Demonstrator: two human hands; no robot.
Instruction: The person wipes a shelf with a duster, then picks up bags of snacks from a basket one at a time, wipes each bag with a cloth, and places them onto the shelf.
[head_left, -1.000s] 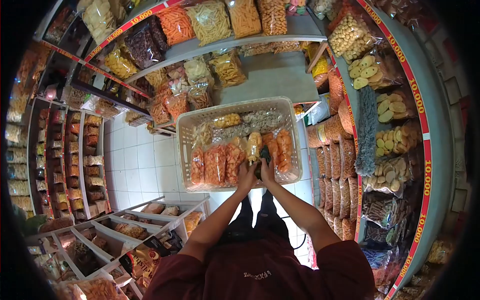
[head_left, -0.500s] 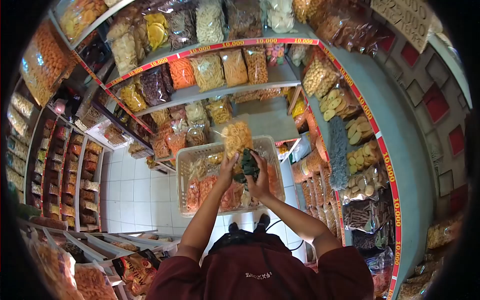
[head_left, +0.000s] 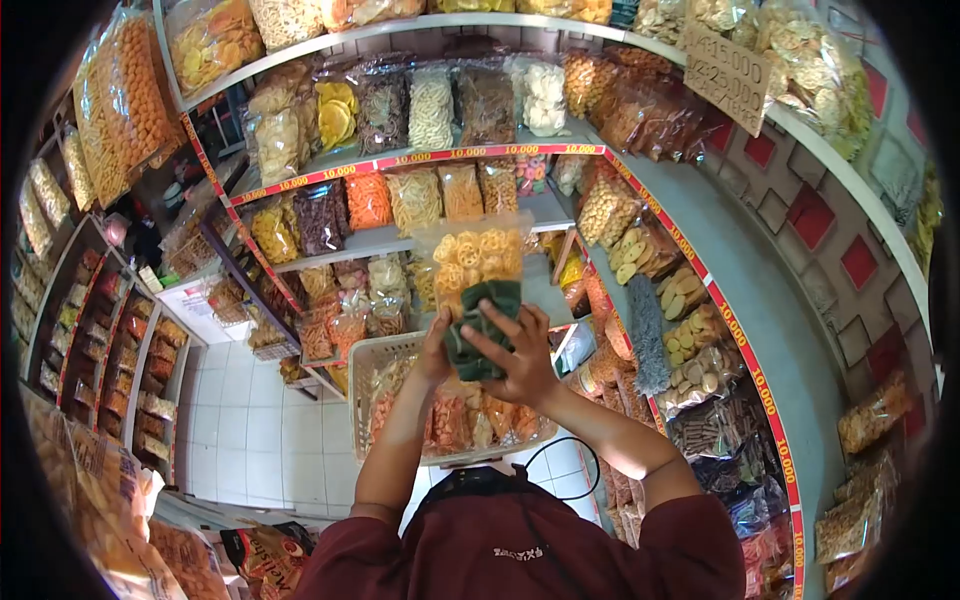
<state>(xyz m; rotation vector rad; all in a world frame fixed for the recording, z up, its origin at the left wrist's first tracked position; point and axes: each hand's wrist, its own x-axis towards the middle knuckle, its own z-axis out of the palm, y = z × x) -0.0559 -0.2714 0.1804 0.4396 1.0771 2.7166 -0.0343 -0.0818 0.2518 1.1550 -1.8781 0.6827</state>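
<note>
A clear plastic bag of yellow wheel-shaped crackers point(head_left: 480, 252) is held up over the basket, with my left hand point(head_left: 434, 350) gripping its lower left side. My right hand point(head_left: 525, 358) presses a folded dark green cloth point(head_left: 478, 335) flat against the bag's front, fingers spread across the fabric. The cloth hides the bag's lower half. Beneath both hands, a pale plastic basket point(head_left: 358, 400) holds several bags of orange, pink and pale snacks point(head_left: 450, 418).
Shelves with red price strips point(head_left: 470, 153) curve around the front and right, stocked with bagged snacks. A grey fluffy duster point(head_left: 648, 335) hangs along the right shelf. A handwritten price sign point(head_left: 725, 80) is at upper right. White floor tiles point(head_left: 250, 430) show at left.
The bag and both hands have come up, and the bag now faces me more fully. The cloth has spread over its front. My view has tilted up toward the shelves.
</note>
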